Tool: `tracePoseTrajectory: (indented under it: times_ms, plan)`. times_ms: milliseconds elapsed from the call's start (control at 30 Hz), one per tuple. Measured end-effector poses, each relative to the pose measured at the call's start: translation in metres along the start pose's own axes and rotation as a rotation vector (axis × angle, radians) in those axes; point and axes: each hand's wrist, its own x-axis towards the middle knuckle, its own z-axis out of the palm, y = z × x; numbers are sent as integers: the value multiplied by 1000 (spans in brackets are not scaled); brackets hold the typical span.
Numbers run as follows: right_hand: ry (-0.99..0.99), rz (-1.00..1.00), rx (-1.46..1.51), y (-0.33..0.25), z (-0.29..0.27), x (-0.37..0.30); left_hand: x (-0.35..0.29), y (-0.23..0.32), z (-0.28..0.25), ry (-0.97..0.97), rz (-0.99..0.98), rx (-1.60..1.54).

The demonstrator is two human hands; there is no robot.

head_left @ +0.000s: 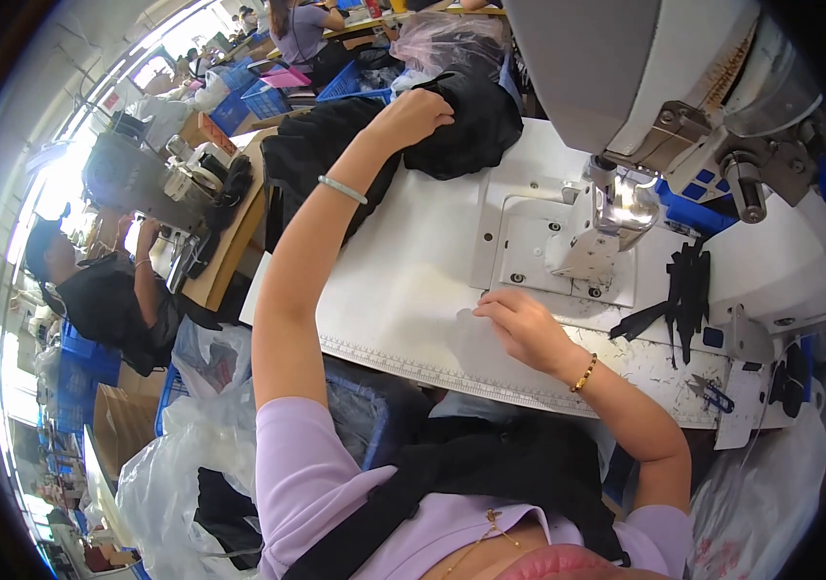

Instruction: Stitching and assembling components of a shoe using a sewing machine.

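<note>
My left hand [413,118] reaches to the far side of the white sewing table [384,280], its fingers curled onto a piece of black fabric [471,126]. More black fabric [321,145] hangs over the table's left edge beneath my forearm. Nearer to me, my right hand [529,333] hovers just in front of the sewing machine's needle area [606,227]. Its fingers are bent and pressed together; whether anything small is between them is hidden. The fabric lies apart from the needle area.
Black strips [688,300] and blue-handled thread snips [712,394] lie at the table's right. A ruler strip [403,361] runs along the front edge. At left a co-worker [113,300] sits by another sewing machine [137,179]. Plastic bags [186,474] and blue crates [84,358] surround the table.
</note>
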Motion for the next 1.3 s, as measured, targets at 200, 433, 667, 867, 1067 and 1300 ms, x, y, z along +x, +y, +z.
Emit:
tracePoseTrajectory:
  times_ms: [200,433,667,867,1067,1300]
  plan:
    - [-20,26,69,-3,2,-1,1,-15,-19,66,3,-110]
    - [11,129,125,2,-1,2,-17,-7,-21,255,-86,-255]
    - [119,138,218,-7,-7,8,-30,27,-95,903,-272,-92]
    - [319,317,990,-36,-56,27,-75,180,-88,659,-455,-874]
    - [226,617,1305,-42,-86,22,-67,216,-47,597,-510,-827]
    - [526,552,900,-33,-105,16,-4,213,-23,431,-432,-1037]
